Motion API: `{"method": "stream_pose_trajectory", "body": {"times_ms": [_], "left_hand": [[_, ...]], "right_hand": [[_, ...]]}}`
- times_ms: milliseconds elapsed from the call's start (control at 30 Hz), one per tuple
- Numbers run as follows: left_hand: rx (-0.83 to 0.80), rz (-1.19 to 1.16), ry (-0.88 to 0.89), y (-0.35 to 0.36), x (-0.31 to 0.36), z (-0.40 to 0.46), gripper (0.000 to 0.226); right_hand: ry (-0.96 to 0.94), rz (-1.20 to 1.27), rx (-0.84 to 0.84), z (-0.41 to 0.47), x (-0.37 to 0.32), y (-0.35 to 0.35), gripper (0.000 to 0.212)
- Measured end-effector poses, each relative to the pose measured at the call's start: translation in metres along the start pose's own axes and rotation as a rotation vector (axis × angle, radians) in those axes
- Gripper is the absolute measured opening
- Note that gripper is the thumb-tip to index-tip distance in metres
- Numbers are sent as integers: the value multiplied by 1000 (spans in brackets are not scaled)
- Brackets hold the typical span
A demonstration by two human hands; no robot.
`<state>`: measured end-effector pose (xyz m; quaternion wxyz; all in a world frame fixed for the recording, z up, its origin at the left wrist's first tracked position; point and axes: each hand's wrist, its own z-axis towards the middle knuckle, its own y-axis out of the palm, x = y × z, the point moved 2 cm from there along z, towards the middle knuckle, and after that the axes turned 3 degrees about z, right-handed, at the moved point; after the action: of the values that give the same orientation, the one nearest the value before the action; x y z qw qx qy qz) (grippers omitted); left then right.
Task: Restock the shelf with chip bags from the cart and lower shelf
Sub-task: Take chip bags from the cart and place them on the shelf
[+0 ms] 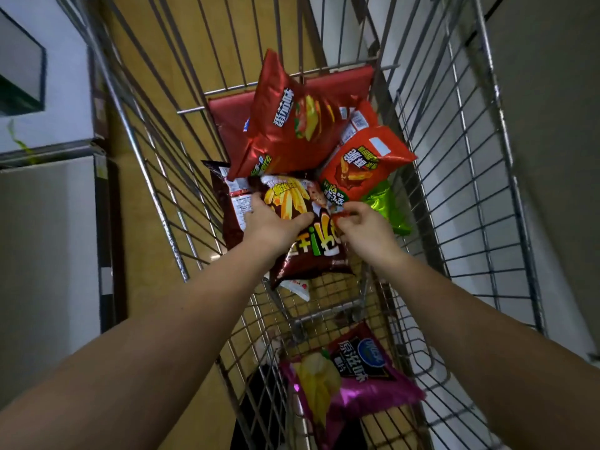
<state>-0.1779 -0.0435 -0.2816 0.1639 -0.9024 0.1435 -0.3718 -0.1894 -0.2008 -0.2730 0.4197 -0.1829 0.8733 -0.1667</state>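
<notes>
Now the left hand (271, 222) grips the dark brown chip bag (302, 235) in the cart (461, 164), fingers curled over it; the right hand (363, 227) pinches the orange bag (363, 164) at its corner. Best lift both gently, avoiding crushing chips.

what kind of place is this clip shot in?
Most likely a shop or supermarket aisle. A wire cart holds several printed chip bags, such as the red bag and the brown bag under the left hand, and a white shelf unit stands beside it.
</notes>
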Motion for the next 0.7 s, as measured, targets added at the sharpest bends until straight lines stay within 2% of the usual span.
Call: {"method": "stream_pose_trajectory", "body": {"times_ms": [100,233,300,367,433,567,633,700], "left_hand": [[-122,-33,-58,6,-14,-25,97],[-342,123,12,20,-13,-62,103],[-408,260,98,22,0,-72,107],[-428,480,200,22,16,-78,112],[-410,679,310,20,31,-83,118],[-386,903,491,16,48,-95,121],[-387,992,560,18,51,-101,120],[-393,1070,610,21,53,-104,121]], "right_hand": [[-28,1,7,-8,3,-12,38],[-63,-92,32,-28,11,-30,41],[-157,-243,8,-39,10,-42,51],[-266,-429,-100,-49,4,-53,67],[-315,-488,-215,-57,0,-62,86],[-253,-229,-302,-65,-1,-81,119],[-202,-84,-347,-67,2,-88,121],[-202,-77,-381,-68,5,-92,113]]}}
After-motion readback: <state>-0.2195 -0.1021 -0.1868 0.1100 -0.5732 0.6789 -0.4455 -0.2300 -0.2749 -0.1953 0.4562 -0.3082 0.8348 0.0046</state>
